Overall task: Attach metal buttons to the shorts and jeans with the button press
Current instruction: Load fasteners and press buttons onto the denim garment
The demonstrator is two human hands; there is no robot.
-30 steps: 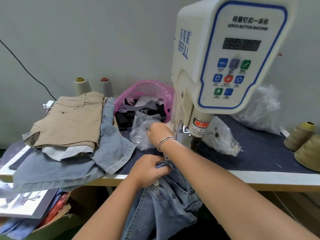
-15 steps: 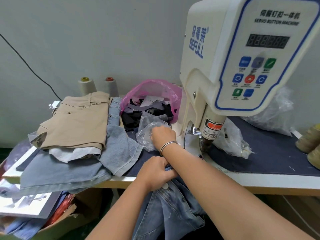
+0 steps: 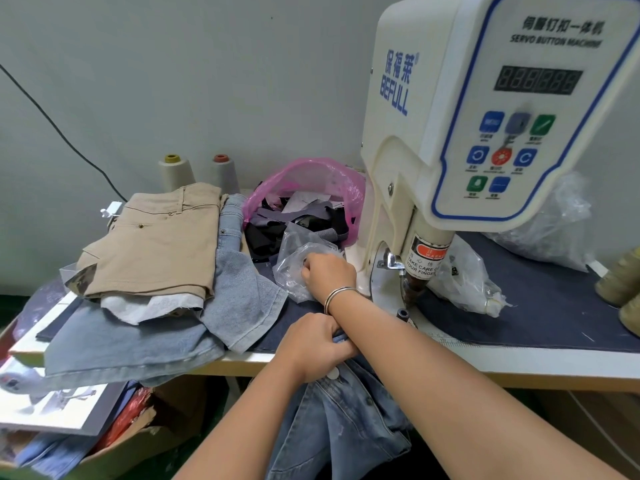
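At the front edge of the table [image 3: 485, 363], the left hand [image 3: 311, 348] grips a bunched fold of blue jeans [image 3: 346, 420], its fingers curled tight round the denim; the rest of the garment hangs down below the table edge, with a pale button [image 3: 332, 375] showing just under the hand. The right hand [image 3: 329, 273], a metal bangle [image 3: 337, 295] on its wrist, reaches across above the left one into a clear plastic bag [image 3: 294, 258] lying on the dark mat; its fingers are curled into the bag's opening, but whether they pinch anything inside cannot be told. Just right of that hand stands the cream button press [image 3: 450, 133], its plunger tip over the small die on the base. Left of the hands, tan shorts [image 3: 156, 244] lie folded on top of a stack of pale denim garments [image 3: 138, 341]. Behind the bag sits a pink bag of fabric scraps [image 3: 311, 188], and two thread cones [image 3: 176, 173] stand against the wall.
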